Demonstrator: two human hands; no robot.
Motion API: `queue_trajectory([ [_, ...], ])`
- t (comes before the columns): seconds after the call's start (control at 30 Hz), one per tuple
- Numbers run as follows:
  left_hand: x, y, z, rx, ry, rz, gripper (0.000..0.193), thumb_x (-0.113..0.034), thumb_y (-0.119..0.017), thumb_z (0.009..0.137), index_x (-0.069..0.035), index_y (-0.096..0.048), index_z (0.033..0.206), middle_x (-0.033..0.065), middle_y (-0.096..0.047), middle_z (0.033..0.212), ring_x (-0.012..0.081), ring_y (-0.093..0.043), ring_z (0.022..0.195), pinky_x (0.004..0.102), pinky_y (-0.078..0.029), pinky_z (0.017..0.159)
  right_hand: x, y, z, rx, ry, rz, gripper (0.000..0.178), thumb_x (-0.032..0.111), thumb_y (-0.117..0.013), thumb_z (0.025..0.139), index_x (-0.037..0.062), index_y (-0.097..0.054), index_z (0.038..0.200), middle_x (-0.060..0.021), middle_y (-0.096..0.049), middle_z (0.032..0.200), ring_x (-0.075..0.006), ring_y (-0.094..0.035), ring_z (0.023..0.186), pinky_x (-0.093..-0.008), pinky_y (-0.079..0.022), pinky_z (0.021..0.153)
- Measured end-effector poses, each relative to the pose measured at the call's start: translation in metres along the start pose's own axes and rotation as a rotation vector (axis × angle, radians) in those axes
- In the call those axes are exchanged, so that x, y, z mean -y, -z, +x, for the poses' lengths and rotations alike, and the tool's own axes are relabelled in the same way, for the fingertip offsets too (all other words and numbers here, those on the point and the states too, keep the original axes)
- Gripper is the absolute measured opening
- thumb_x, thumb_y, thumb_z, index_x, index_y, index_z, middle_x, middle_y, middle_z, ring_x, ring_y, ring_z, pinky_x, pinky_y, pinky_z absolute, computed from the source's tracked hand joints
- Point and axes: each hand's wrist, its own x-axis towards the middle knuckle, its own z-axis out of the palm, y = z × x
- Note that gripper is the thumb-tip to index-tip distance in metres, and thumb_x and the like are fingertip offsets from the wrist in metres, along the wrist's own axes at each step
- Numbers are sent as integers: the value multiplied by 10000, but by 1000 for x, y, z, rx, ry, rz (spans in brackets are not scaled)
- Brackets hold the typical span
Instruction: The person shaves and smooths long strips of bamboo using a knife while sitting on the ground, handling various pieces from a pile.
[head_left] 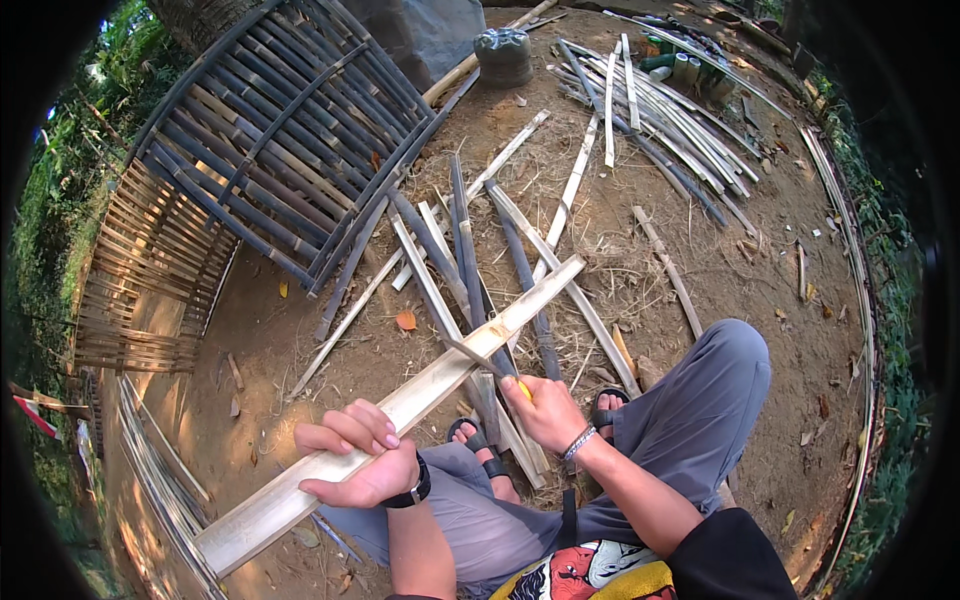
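A long split bamboo strip (428, 392), pale on its inner face, slants from my lower left up to the middle of the view, above my lap. Wrapped around its lower half is my left hand (362, 455), thumb on one edge and fingers over the other. My right hand (548, 412) is closed on the handle of a knife (484, 360) that shows some yellow. The knife's dark blade lies across the strip, close to a node. Part of the handle is hidden inside my fist.
Several split bamboo pieces (465, 245) lie crossed on the dirt in front of my feet. A dark slatted bamboo panel (285, 140) leans at the far left above a woven bamboo fence (150, 270). Farther right is a pile of pale strips (690, 135). A dark plastic-wrapped bundle (503, 58) stands behind.
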Motion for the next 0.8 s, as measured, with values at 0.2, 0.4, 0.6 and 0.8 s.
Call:
queue_trajectory([
  [0.2,0,2,1,-18,9,-1,561,-631,-365,923,-108,-338,721,4,-326,460,105,-301,320,224,-272,344,-7,-2,4,26,19,3,589,499,-411,957,-25,-609,771,-286,-588,699,-463,-605,746,-509,-454,671],
  [0.4,1,-1,4,-45,7,-1,551,-617,-354,930,-111,-333,715,2,-315,457,100,-279,321,220,-250,342,-44,-3,35,-86,-117,69,626,495,-414,961,-57,-587,721,-287,-572,651,-467,-596,722,-494,-455,653],
  [0.6,-4,-5,10,-183,24,28,506,-543,-337,960,-123,-352,678,-6,-300,455,95,-255,328,213,-225,340,-20,-10,26,-26,55,33,563,476,-443,956,-22,-581,733,-266,-576,657,-465,-580,678,-507,-446,604],
  [0.8,-74,7,24,-310,9,160,495,-511,-322,982,-118,-337,682,0,-300,452,106,-258,313,209,-234,327,15,-14,-19,174,70,126,550,489,-446,956,10,-597,731,-242,-595,625,-444,-604,653,-502,-484,608],
])
